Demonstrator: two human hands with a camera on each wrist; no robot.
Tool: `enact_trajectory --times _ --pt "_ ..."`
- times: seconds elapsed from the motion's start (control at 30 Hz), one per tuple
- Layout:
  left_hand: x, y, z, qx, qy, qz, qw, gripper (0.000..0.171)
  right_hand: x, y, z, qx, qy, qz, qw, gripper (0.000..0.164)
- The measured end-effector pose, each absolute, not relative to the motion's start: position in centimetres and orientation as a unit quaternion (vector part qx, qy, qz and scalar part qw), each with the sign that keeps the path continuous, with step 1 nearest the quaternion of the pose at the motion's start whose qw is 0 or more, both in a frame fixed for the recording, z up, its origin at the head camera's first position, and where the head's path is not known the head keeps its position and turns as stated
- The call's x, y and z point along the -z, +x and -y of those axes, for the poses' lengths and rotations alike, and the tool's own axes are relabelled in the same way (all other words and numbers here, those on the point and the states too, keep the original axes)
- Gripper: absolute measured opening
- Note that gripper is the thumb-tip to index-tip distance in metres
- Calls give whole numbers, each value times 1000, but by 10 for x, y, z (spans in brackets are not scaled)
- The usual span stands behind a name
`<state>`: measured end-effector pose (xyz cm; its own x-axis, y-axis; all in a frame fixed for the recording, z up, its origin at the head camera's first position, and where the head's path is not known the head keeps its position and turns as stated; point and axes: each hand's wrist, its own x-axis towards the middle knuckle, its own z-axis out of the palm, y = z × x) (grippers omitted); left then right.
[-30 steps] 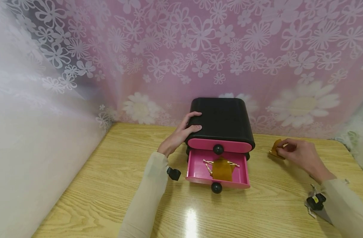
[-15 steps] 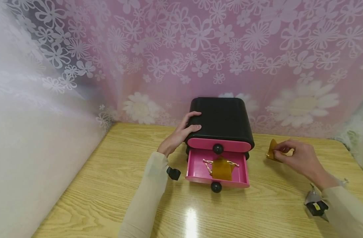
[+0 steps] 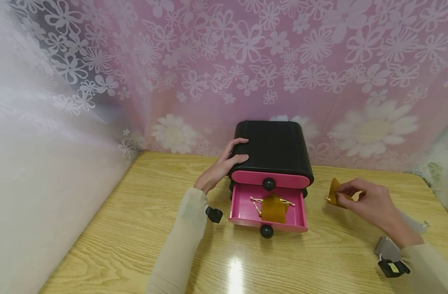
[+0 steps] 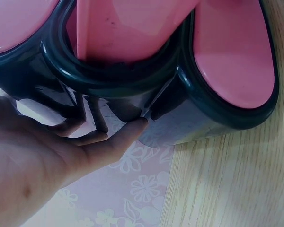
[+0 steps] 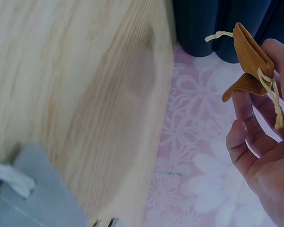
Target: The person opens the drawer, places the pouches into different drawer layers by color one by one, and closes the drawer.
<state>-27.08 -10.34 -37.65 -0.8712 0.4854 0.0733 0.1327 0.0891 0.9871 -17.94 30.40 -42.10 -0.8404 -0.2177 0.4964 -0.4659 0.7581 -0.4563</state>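
A black drawer unit [image 3: 273, 147] with pink drawer fronts stands near the back of the table. My left hand [image 3: 220, 167] rests on its left side, thumb and fingertips over the top edge; in the left wrist view the fingers [image 4: 116, 142] touch the black casing. Below the top drawer, a pink drawer [image 3: 242, 206] is pulled out. Inside it lies a mustard-brown drawstring pouch [image 3: 273, 210] with cream cords. To the right of the unit, my right hand [image 3: 368, 202] pinches another brown drawstring pouch [image 5: 252, 54], folded over, its cream cords hanging loose.
Grey drawstring pouches [image 3: 388, 248] lie on the wooden table [image 3: 319, 261] at the right, partly behind the right wrist and its camera [image 3: 393, 268]. A pink flowered curtain [image 3: 209, 81] hangs behind the table. The drawer's black knob [image 3: 266, 231] sticks out toward me.
My right hand has moved a little left and nearer to me, carrying the pinched brown pouch with it. The left hand, the unit and the drawer stay in place.
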Motion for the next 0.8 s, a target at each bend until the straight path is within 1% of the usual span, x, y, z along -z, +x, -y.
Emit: enact_trajectory --times 0.33,0.6,0.8 --pt "377 -271 104 -642 208 -725 137 46 412 -169 -288 -317 216 895 228 34" --pt "377 -272 104 -642 211 -724 138 47 402 -163 -277 -312 255 879 256 44" --pt "378 -272 104 -642 207 -725 138 46 396 -160 -270 -310 291 868 256 48"
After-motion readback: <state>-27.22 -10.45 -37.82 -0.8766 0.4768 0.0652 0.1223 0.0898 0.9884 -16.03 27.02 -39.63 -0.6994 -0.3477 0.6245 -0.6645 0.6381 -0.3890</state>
